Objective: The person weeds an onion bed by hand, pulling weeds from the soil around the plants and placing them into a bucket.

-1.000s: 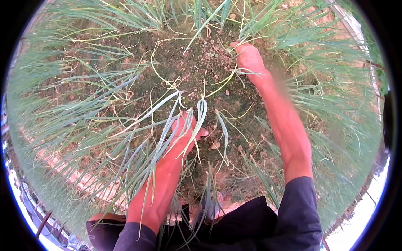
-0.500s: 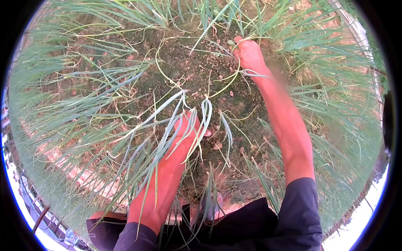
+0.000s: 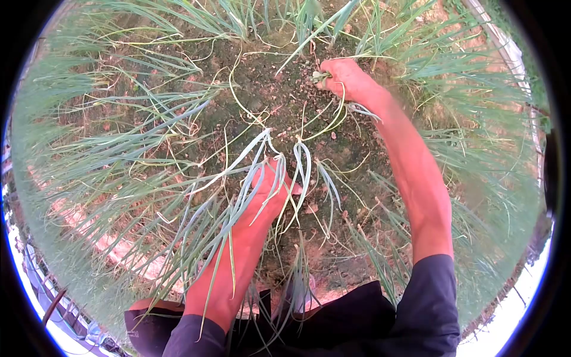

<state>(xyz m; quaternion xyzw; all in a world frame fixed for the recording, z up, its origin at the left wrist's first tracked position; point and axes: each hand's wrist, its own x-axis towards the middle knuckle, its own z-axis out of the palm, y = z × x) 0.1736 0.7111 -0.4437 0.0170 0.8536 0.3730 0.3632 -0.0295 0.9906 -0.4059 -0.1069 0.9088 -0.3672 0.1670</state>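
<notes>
My right hand (image 3: 348,78) is closed near the far side of the bare soil patch, with a small leafy weed (image 3: 321,77) poking out of its left side. Thin stems and a bent leaf hang by that wrist. Nearer to me, my left hand (image 3: 275,181) is low over the soil among green onion plants (image 3: 302,163). Long bluish-green leaves drape over its back and forearm. Its thumb side shows at the right, but the other fingers are mostly hidden, so I cannot tell what they hold.
Dense rows of green onions (image 3: 148,125) stand to the left and right, with more clumps (image 3: 306,27) at the far edge. Brown crumbly soil (image 3: 279,80) lies between them. My dark-clothed legs (image 3: 351,309) are close at the bottom. A pale border strip (image 3: 502,38) runs along the upper right.
My right hand has shifted left over the soil, and more of the weed shows at its fingers. My left hand stays nearly in place. The view has moved slightly.
</notes>
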